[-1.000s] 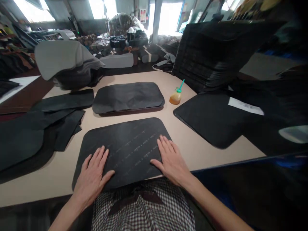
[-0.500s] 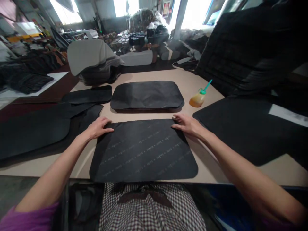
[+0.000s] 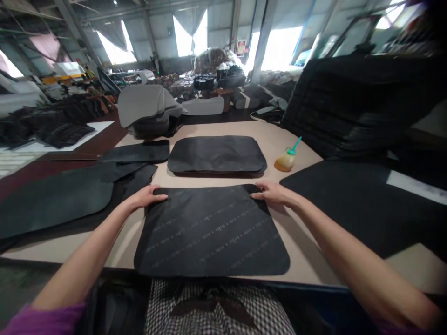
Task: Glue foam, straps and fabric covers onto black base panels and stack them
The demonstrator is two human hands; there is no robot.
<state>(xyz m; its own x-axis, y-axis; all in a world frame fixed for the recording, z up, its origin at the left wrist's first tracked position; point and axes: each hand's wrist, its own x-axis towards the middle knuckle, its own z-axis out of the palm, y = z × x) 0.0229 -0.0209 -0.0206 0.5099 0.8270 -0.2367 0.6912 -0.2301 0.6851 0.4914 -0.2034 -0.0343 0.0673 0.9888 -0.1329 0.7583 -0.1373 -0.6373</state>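
Note:
A black sheet (image 3: 213, 232) with rounded corners and faint diagonal lettering lies flat at the near edge of the table. My left hand (image 3: 148, 196) grips its far left corner, thumb on top and fingers at the edge. At the far right corner, my right hand (image 3: 270, 192) pinches the sheet in the same way. Just beyond it rests a stack of black rounded panels (image 3: 216, 155), touched by neither hand. A squeeze bottle (image 3: 285, 160) with amber liquid and a green spout stands right of that stack.
Dark panels (image 3: 59, 195) lie at the left, with a grey stack (image 3: 141, 107) behind them. On the right are a large black sheet (image 3: 342, 200) with a white strip (image 3: 415, 186) and a tall dark pile (image 3: 349, 107). The tabletop (image 3: 300, 251) is beige.
The view has tilted up, so the table sits lower in the picture and more of the background shows. Both hands remain at the sheet's far corners.

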